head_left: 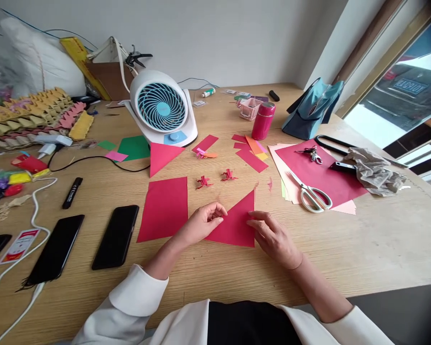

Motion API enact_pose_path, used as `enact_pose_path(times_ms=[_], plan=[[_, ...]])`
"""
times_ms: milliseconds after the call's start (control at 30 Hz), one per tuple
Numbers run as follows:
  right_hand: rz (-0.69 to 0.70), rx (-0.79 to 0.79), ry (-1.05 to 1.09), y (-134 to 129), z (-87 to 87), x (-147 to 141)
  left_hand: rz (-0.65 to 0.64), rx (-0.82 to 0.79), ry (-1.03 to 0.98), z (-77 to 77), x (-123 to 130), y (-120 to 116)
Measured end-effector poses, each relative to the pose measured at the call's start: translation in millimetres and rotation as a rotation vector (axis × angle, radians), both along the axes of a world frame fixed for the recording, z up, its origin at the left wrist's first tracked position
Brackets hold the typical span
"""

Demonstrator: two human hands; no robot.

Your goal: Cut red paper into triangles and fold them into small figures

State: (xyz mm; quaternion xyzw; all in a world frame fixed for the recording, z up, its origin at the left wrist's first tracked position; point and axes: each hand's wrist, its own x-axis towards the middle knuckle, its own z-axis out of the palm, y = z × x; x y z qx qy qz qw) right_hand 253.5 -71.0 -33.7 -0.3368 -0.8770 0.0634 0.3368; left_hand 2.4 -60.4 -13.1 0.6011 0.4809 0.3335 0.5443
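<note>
A red paper sheet folded into a triangle [237, 227] lies on the table in front of me. My left hand [206, 220] is at its slanted left edge, fingers loosely curled, with a gap between thumb and forefinger. At the upright right edge, my right hand [275, 237] has its bent fingertips over the paper; its thumb is partly hidden. Beside my left forearm lies a red paper square [164, 208]. Two small folded red paper figures, one on the left [203, 182] and one on the right [229, 175], stand just beyond my hands.
A white fan [161, 108] stands behind another red triangle [163, 157]. White-handled scissors [314, 197] rest by stacked coloured paper [309, 163] on the right. A pink flask [263, 120] and a blue bag [312, 110] stand farther back. Phones, including one nearby [115, 236], lie left.
</note>
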Motion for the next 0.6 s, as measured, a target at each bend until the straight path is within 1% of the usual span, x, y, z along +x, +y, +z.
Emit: enact_pose_path(times_ms=[100,267,500,600], plan=[[0.008,-0.018,0.003,-0.5,-1.9,-3.2,0.023,0.028,0.028,-4.1,-2.8,-0.7],[0.013,-0.053,0.001,0.8,-5.2,-4.8,0.038,0.034,0.017,-10.6,-5.5,1.1],[0.017,-0.078,0.016,2.3,-8.0,-4.7,0.037,0.017,0.031,-7.5,-5.1,0.8],[0.027,-0.083,0.017,1.5,-8.2,-4.4,0.030,0.005,0.044,-8.4,-3.8,0.8]])
